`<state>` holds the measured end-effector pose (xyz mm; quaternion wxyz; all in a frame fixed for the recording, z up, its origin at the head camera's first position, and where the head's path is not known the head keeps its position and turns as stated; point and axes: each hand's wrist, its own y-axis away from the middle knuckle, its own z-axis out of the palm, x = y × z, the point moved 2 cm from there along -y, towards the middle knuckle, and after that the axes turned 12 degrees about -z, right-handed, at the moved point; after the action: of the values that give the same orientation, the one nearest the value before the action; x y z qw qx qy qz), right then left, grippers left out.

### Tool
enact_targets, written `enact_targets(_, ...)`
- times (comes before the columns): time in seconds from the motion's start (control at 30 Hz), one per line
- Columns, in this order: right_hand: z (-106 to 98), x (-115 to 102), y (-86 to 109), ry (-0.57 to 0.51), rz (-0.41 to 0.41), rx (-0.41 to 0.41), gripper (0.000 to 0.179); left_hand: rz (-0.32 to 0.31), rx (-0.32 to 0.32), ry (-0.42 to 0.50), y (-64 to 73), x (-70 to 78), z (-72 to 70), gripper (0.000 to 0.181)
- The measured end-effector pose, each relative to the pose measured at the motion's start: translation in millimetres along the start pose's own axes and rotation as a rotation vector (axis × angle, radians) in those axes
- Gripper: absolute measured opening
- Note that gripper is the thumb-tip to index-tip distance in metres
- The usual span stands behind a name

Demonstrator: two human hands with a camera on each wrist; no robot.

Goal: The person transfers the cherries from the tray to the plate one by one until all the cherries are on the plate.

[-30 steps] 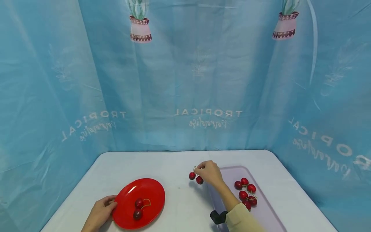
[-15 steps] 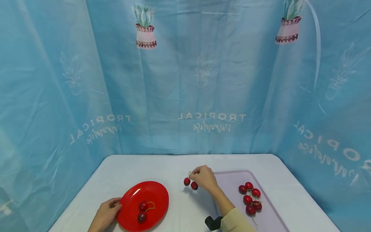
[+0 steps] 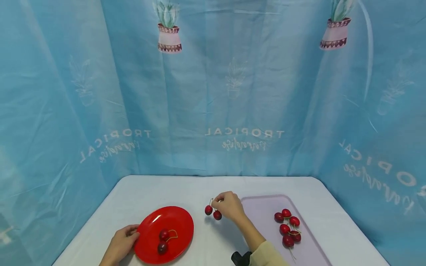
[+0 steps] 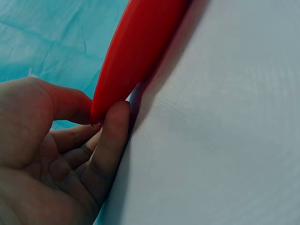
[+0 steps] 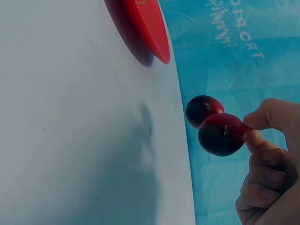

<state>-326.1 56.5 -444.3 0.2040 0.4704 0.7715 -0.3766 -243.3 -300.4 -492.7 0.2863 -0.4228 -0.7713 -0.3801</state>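
A pair of cherries (image 3: 217, 215) dangles from the fingertips of my right hand (image 3: 229, 206), which pinches them by their stems above the table between plate and tray. In the right wrist view the two dark red cherries (image 5: 221, 134) hang beside the thumb and index finger. My left hand (image 3: 120, 243) grips the left rim of a round red plate (image 3: 181, 221). Seen from the left wrist, the thumb and a finger hold the red plate's edge (image 4: 136, 47) from above and below. Two more cherries (image 3: 163, 247) with joined stems lie on the plate.
To the right a pale lilac tray (image 3: 263, 203) holds several cherries (image 3: 288, 241) with stems. The white table (image 3: 206, 184) is bordered by a blue printed curtain (image 3: 213, 92) at the back and sides. A black strap (image 3: 241, 258) sits at the right wrist.
My right hand has carried the pair of cherries leftward, away from the tray and closer to the plate. The left hand keeps its hold on the plate's rim. The head view has shifted slightly.
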Motion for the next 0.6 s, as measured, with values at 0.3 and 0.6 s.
enact_targets(0.3, 2, -7, -3.5, -0.042, -0.037, -0.053, 0.011, 0.002, 0.011, 0.000, -0.2, 4.1, 1.6, 0.042)
enact_targets(0.6, 16, -18, -4.2, -0.080, -0.040, -0.070, 0.012, 0.018, 0.010, -0.022, 4.0, 1.8, 0.6, 0.042)
